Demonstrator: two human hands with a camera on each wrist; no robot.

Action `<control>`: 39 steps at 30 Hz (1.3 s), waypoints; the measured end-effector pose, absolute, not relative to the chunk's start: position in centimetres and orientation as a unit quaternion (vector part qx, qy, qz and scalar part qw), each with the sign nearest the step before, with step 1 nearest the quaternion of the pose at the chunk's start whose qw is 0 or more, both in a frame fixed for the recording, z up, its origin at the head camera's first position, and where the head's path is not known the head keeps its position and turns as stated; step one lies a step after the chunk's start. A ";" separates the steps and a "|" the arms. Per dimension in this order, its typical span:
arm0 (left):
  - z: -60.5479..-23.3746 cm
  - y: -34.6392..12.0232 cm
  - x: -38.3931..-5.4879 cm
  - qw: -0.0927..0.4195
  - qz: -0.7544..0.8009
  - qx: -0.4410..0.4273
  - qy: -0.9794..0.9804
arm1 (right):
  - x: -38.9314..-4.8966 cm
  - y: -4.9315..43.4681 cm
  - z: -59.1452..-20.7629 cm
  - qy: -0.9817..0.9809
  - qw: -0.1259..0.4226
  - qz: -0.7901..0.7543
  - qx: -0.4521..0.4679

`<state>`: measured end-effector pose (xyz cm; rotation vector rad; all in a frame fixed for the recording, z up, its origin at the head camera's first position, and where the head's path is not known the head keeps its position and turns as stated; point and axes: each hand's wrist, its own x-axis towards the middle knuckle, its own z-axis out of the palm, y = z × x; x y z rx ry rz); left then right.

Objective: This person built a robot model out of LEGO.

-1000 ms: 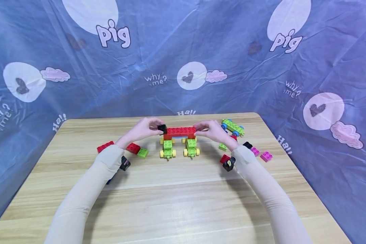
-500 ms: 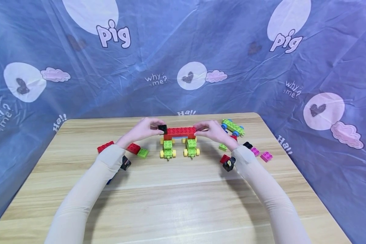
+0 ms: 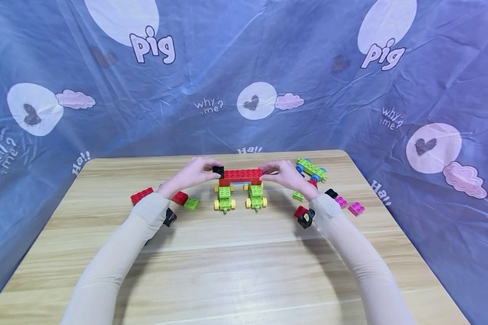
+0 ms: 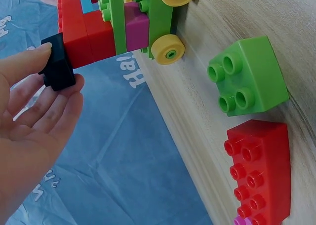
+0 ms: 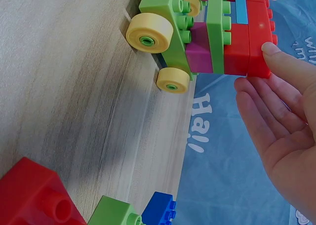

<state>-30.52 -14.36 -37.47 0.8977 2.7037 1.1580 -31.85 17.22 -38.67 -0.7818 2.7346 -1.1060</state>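
Observation:
My left hand [image 3: 197,171] pinches a black brick [image 4: 60,64] between thumb and fingers, right at the left end of a row of red bricks [image 3: 242,174]. At the opposite end, my right hand [image 3: 282,174] grips the outermost red brick [image 5: 259,42], thumb on its studded side and fingertips at its end. The red row spans two lime-green wheeled bases [image 3: 225,198] with yellow wheels [image 5: 149,32]. Between row and bases, the wrist views show purple bricks [image 4: 137,26] and green bricks [image 5: 216,32]. A light-blue strip [image 5: 241,5] runs under the red row.
Left of the build lie a lime-green brick [image 3: 191,203] and red bricks [image 3: 142,196]. On the right are a green car base with blue wheels [image 3: 311,169], pink bricks [image 3: 356,208], a black brick [image 3: 331,193] and a red brick [image 3: 300,211]. A blue patterned cloth [image 3: 244,131] hangs behind the table.
My left hand has shifted slightly right with the black brick, which now sits more level against the red row's end. The right hand keeps its hold.

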 end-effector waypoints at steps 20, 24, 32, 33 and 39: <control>-38.1 -14.3 -30.2 0.016 0.373 0.283 0.883 | -31.8 17.2 -38.7 0.898 0.044 -0.355 -0.255; -38.3 -14.5 -30.3 0.017 0.383 0.273 0.882 | -31.8 17.2 -38.7 0.898 0.045 -0.356 -0.256; -38.4 -15.2 -30.1 0.030 0.409 0.250 0.877 | -31.7 17.3 -38.8 0.897 0.037 -0.352 -0.264; -38.4 -15.3 -30.1 0.027 0.410 0.250 0.877 | -31.7 17.3 -38.8 0.897 0.037 -0.352 -0.265; -38.7 -15.7 -30.0 0.007 0.414 0.253 0.874 | -31.5 17.2 -39.0 0.895 0.037 -0.360 -0.263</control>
